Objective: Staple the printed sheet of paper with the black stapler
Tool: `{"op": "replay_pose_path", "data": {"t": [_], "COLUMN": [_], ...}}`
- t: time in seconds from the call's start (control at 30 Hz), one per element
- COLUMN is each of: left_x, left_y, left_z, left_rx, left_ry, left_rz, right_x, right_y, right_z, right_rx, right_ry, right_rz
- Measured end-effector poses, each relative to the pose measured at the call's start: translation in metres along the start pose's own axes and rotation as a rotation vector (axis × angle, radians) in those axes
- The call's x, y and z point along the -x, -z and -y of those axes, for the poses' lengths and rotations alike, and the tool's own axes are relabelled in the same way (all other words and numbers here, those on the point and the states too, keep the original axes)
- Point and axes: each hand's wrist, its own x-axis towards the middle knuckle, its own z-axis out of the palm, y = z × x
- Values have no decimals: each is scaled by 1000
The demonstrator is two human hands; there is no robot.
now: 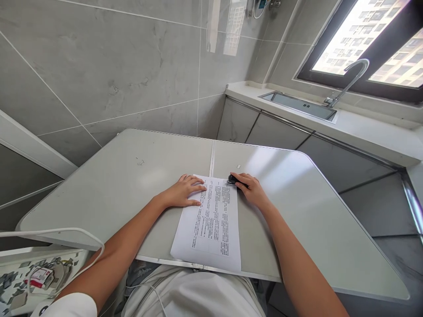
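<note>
A printed sheet of paper (211,220) lies on the folding table (158,163), its near edge reaching the table's front edge. Fingers spread, my left hand (185,191) rests flat on the sheet's upper left part. My right hand (249,187) is wrapped round a small black stapler (232,179), whose front end sits over the sheet's upper right corner. The stapler's rear is hidden in my palm. Whether its jaws are pressed together, I cannot tell.
A tiny white scrap (239,166) lies beyond the stapler. Thin dark bits (140,162) are at the table's left. A white cable (76,229) crosses my left forearm above a cluttered white bin (26,253). The counter with a sink (300,105) stands at the right back.
</note>
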Motion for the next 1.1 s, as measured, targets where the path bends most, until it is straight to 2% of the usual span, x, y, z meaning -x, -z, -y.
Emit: {"op": "replay_pose_path", "data": {"t": [0.6,1.1], "left_x": [-1,-1], "left_y": [-1,-3], "left_z": [-4,-3], "left_rx": [-66,-72], "left_ry": [22,24], "left_rz": [39,34], "right_x": [0,-2], "right_y": [0,-3], "right_z": [25,27], "right_rx": [209,270], "right_ry": [-59,-67], "right_rz": [52,53]}}
